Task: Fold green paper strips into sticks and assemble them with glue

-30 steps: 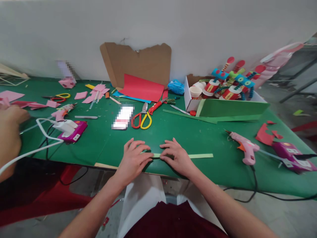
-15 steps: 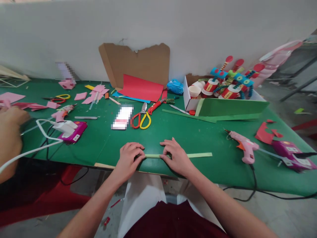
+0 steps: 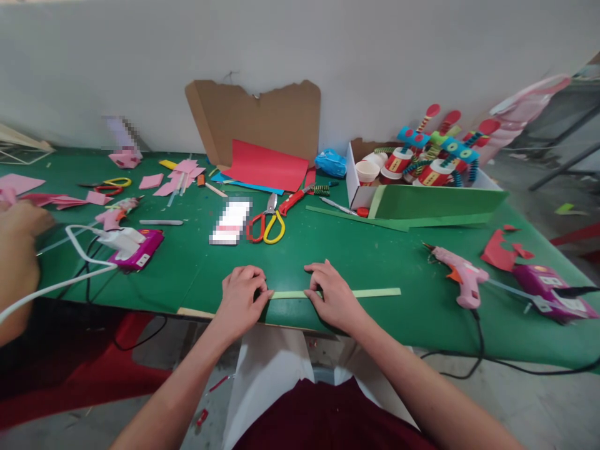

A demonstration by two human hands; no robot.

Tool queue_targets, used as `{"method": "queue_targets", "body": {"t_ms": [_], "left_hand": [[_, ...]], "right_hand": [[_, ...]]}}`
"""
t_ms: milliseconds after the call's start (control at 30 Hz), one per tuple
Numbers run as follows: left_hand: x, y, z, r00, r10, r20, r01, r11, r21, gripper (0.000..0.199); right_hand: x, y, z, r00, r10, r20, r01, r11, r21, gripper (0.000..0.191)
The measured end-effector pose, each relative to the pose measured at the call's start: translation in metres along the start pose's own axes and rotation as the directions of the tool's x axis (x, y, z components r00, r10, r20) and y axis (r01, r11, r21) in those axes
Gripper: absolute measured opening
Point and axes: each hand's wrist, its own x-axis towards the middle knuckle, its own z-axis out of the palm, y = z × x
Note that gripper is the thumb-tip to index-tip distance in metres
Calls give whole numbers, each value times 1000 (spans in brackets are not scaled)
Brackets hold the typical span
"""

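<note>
A narrow pale green paper strip (image 3: 377, 292) lies nearly level along the front of the green table. My left hand (image 3: 241, 297) has its thumb and fingers pinched together on the strip's left end. Farther right, my right hand (image 3: 332, 297) bends over the strip, its thumb and a fingertip pressing on it, with the other fingers curled. Between the two hands a short stretch of strip shows, and a longer piece sticks out past my right hand. Beyond my hands lie scissors (image 3: 274, 226) with one red and one yellow handle.
To the right lie a pink glue gun (image 3: 464, 275) and a purple power strip (image 3: 550, 294). A white box (image 3: 355, 187) of paper-cup figures stands behind, beside red paper (image 3: 267, 165). At the left, a co-worker's hand (image 3: 21, 250) is near pink paper and another purple power strip (image 3: 143, 250).
My left hand has slid slightly left along the strip, and its fingers are more curled. My right hand and the strip stay nearly in place.
</note>
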Motion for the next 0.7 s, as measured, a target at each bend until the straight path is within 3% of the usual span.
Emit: {"method": "queue_targets", "body": {"t_ms": [300, 700], "left_hand": [[0, 0, 1, 999, 34, -31, -33, 999, 14, 20], [-2, -2, 0, 1000, 23, 16, -24, 999, 35, 15]], "right_hand": [[1, -1, -1, 1000, 2, 13, -2, 1000, 1, 18], [1, 0, -10, 997, -34, 70, 30, 998, 51, 19]]}}
